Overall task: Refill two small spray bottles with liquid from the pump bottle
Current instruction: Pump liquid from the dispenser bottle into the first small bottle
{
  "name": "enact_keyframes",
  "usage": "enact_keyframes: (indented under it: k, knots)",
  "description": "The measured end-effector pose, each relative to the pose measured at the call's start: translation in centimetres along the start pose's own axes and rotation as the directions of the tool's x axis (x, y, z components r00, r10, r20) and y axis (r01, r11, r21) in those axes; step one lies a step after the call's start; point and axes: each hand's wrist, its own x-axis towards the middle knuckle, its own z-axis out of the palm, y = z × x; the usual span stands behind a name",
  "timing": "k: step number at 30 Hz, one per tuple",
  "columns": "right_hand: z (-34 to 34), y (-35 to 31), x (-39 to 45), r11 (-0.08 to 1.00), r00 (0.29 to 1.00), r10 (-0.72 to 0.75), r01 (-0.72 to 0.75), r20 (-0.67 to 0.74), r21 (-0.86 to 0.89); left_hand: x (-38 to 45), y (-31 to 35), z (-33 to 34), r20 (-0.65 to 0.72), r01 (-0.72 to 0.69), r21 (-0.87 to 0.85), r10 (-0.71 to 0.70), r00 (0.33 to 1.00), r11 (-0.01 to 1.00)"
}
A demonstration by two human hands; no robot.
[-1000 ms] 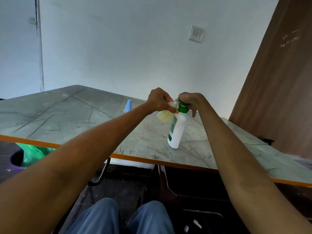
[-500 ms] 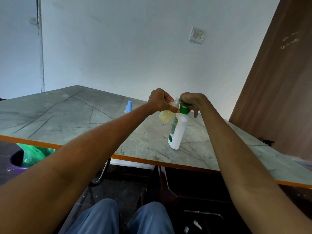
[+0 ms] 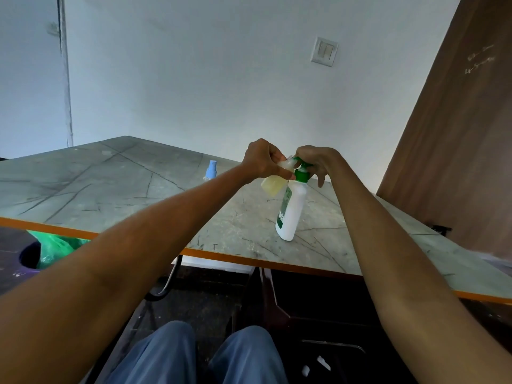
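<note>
Over the table's (image 3: 116,187) near edge, both hands meet at the pump bottle (image 3: 291,210), which stands tilted on the tabletop. Left hand (image 3: 263,160) grips a small clear bottle (image 3: 273,184), uncapped, held at a slant w/ its mouth up against the green pump head (image 3: 300,173); yellowish liquid shows in it, so fill no. 1 looks underway, approx part done. Right hand (image 3: 315,162) sits curled on the pump head, prob. pressing. Second spray bottle (image 3: 212,169), blue-topped, stands well apart to the left, cap on — likely not yet refilled. Nothing lies btwn it & the hands. Green bag (image 3: 52,245) in a bin below the table edge; wall switch (image 3: 324,51) behind.
</note>
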Motion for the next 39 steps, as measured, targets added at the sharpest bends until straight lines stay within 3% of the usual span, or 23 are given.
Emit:
enact_keyframes:
  k: [12,27,35,39]
  knots:
    - [0.3,0.2,0.2,0.999,0.998,-0.032,0.03,-0.053,-0.024,-0.7,-0.2,0.2,-0.003,0.037,0.036,-0.037,0.999,0.999]
    - [-2.6,1.4,0.3,0.937,0.995,-0.068,0.088,-0.071,0.339,-5.4,-3.3,0.5,0.057,0.176,-0.098,-0.171,0.984,0.979]
    - [0.3,6.7,-0.8,0.985,0.985,-0.134,0.145,-0.111,0.093,-6.8,-4.5,2.0,-0.075,0.182,-0.057,-0.186,0.98,0.982]
    - [2.1,9.7,-0.1,0.985,0.964,-0.17,0.165,-0.205,-0.043,-7.2,-4.5,2.7,-0.117,0.188,-0.045,-0.192,0.974,0.981]
